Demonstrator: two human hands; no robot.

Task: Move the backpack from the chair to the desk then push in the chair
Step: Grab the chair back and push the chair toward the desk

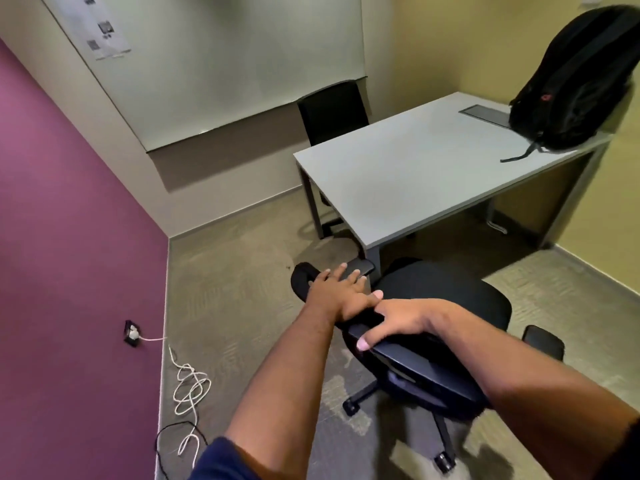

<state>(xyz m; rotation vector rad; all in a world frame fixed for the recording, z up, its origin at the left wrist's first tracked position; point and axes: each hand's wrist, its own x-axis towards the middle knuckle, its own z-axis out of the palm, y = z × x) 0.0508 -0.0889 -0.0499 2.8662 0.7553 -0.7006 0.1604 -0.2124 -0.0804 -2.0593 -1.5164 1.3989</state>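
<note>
Head view shows your left hand (341,292) lying flat on the top edge of the black wheeled office chair (440,306), fingers stretched out and slightly spread rather than curled. Your right hand (401,318) sits just beside it on the same backrest edge, fingers wrapped over the rim and thumb pressed on the near face, so it is clamped on the chair. The two hands almost touch. The chair's seat stands just outside the near corner of the pale grey rectangular desk (415,174), its far armrest close to the desk leg. The black fabric backpack (581,81) stands upright on the desk's far right end, close to the right edge, with a strap trailing on the top. You have open beige carpet (228,271) to the left, up to the purple wall (69,202), where a white cable (190,386) lies coiled on the floor. A second black chair (332,112) stands at the desk's far side.
</note>
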